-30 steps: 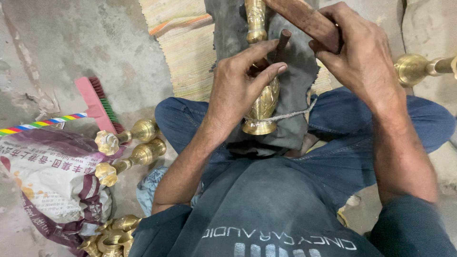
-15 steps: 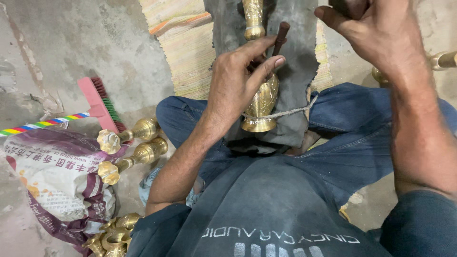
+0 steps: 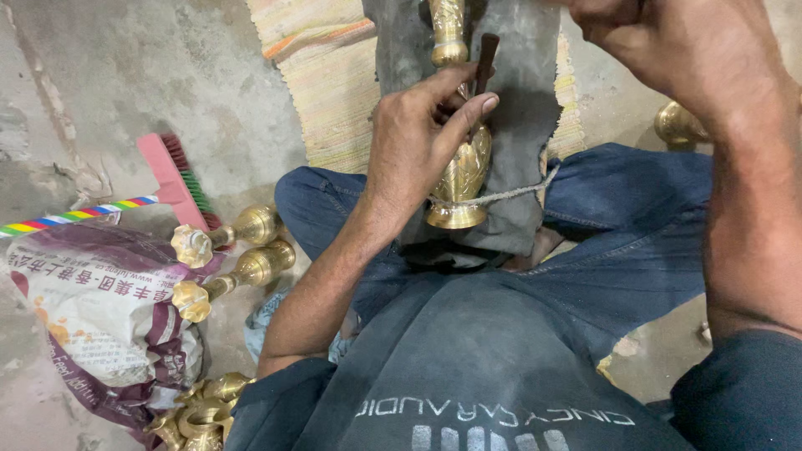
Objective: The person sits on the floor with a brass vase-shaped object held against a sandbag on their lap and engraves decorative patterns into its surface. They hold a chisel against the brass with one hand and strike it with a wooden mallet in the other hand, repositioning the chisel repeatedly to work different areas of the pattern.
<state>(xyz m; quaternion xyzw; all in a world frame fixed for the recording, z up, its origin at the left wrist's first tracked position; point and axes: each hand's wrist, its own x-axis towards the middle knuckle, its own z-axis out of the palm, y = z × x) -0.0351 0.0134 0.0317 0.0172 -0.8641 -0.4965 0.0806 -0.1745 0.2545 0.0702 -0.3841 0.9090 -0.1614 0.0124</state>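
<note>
1. At 9 o'clock, a printed sack (image 3: 92, 313) slumps on the concrete floor (image 3: 125, 75), with a rainbow-striped stick (image 3: 75, 215) lying along its top edge.
2. Just beside it at 10 o'clock lies a pink brush (image 3: 171, 179) with red and green bristles.
3. Two brass pieces (image 3: 230, 259) with knobbed ends rest against the sack, and more brass parts (image 3: 196, 413) sit piled at 7 o'clock.
4. The left hand (image 3: 413, 150) is curled shut around a thin dark punch (image 3: 484, 63), thumb pressed to it, holding its tip against the brass vase (image 3: 459, 171).
5. The brass vase lies at 12 o'clock on a dark grey cloth (image 3: 518, 125) over the person's lap, foot toward the person, with a cord (image 3: 510, 195) crossing its lower body.
6. Under the cloth spreads a striped woven mat (image 3: 330, 83).
7. The right hand (image 3: 668, 50) is raised at 1 o'clock, well apart from the vase; its fingers run out of view, so I cannot tell how they are set.
8. Another brass piece (image 3: 677, 125) peeks out behind that wrist.
</note>
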